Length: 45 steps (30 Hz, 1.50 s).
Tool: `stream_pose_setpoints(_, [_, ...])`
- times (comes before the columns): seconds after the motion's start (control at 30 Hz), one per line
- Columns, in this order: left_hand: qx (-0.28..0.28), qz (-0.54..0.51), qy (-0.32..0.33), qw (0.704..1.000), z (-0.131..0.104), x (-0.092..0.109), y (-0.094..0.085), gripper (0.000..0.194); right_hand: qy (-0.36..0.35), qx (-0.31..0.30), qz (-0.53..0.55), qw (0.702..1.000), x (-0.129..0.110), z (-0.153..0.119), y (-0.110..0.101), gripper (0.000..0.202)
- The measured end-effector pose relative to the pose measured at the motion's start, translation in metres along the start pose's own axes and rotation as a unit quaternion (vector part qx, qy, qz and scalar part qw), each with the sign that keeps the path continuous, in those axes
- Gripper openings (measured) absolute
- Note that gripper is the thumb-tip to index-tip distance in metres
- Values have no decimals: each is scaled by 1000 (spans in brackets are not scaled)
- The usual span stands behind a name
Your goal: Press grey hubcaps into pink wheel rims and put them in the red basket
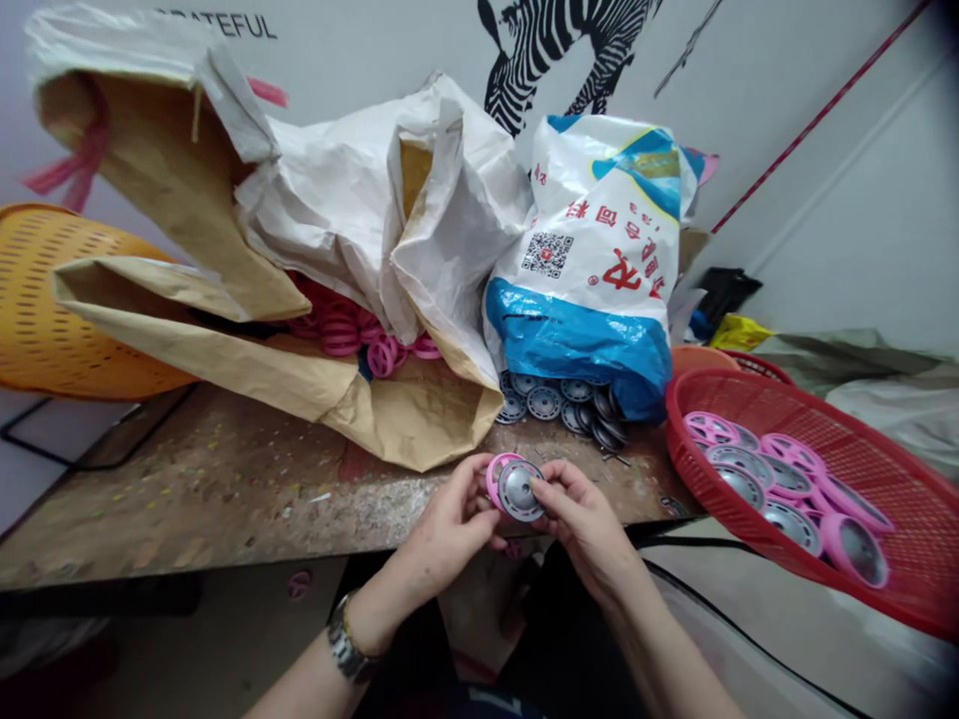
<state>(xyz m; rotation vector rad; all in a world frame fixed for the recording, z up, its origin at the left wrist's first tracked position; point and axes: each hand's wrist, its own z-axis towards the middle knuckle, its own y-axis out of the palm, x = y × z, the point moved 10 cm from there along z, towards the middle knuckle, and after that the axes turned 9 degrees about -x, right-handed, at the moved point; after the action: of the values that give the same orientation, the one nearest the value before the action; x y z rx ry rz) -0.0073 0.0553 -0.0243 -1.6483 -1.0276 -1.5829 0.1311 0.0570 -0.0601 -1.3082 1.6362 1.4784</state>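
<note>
Just in front of the worn table's edge point(225, 519), my left hand point(450, 529) grips a pink plastic wheel point(495, 475). My right hand point(580, 519) holds a silver hubcap disc point(520, 489) against the face of that wheel. Both hands meet around the two parts, with a watch on my left wrist. Loose pink wheels point(360, 335) spill from a brown paper sack point(300, 379) behind. Silver discs point(558, 399) lie in a pile under a blue and white plastic bag point(599, 270).
A red mesh basket point(921, 509) at the right holds several assembled pink and silver wheels point(786, 479). An orange perforated basket point(45, 300) lies at the far left. White sacks lean on the wall behind. The floor shows below the table.
</note>
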Motion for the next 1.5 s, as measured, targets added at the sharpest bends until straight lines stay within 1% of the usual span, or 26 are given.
stream_pose_setpoints(0.03, [-25, -63, -36, 997, 0, -5, 6, 50, -12, 5, -19, 1000, -1, 0, -1, 44])
stream_pose_setpoints(0.07, [-39, -105, -57, 992, -1, -6, 10, 51, -22, 7, -36, 999, -2, 0, -2, 45])
stream_pose_setpoints(0.1, [-41, -126, -68, 989, -2, -7, 11, 52, -29, 6, -50, 998, -2, -1, -1, 45])
stream_pose_setpoints(0.2, [-19, -126, -64, 990, -1, -8, 7, 50, -49, 7, -75, 996, -2, -3, -2, 46])
stream_pose_setpoints(0.27, [-13, -116, -60, 991, 1, -12, 6, 49, -53, 13, -85, 995, 0, -5, -4, 46])
stream_pose_setpoints(0.47, [-33, -119, -64, 990, 1, -26, 16, 48, -25, 17, -59, 998, 11, -9, -13, 48])
stream_pose_setpoints(0.57, [-22, -117, -63, 991, 1, -27, 17, 47, -43, 20, -68, 997, 8, -11, -13, 48])
stream_pose_setpoints(0.67, [-15, -91, -54, 994, 1, -22, 17, 41, -63, 23, -76, 995, 1, -12, -9, 52])
stream_pose_setpoints(0.73, [-17, -63, -43, 997, 1, -17, 16, 36, -52, 16, -87, 995, -1, -12, -5, 57])
stream_pose_setpoints(0.77, [-20, -48, -37, 998, 0, -14, 16, 34, -44, 7, -95, 994, -2, -12, -3, 56])
stream_pose_setpoints(0.83, [-30, -20, -25, 999, 0, -9, 16, 31, -35, -13, -117, 992, -5, -13, 2, 50])
stream_pose_setpoints(0.97, [-49, 43, -16, 998, -2, -6, 18, 30, -53, -30, -160, 985, -12, -18, 9, 36])
stream_pose_setpoints(1.07, [-20, 119, -2, 993, -3, -3, 16, 31, -74, -30, -206, 975, -15, -24, 15, 24])
stream_pose_setpoints(1.17, [20, 196, 39, 980, -5, 5, 15, 30, -100, -10, -249, 963, -22, -29, 17, 15])
stream_pose_setpoints(1.27, [39, 203, 51, 977, -5, 8, 15, 32, -105, 2, -243, 964, -24, -29, 15, 14])
stream_pose_setpoints(1.33, [19, 183, 36, 982, -3, 8, 18, 30, -103, 10, -227, 968, -24, -27, 12, 16])
stream_pose_setpoints(1.4, [-22, 175, 18, 984, 0, 8, 23, 21, -99, 19, -206, 973, -25, -25, 8, 20])
stream_pose_setpoints(1.43, [-43, 173, 9, 984, 1, 8, 25, 22, -96, 22, -196, 976, -25, -25, 7, 22])
stream_pose_setpoints(1.5, [-62, 155, -7, 986, 2, 7, 26, 35, -85, 14, -180, 980, -27, -24, 7, 25])
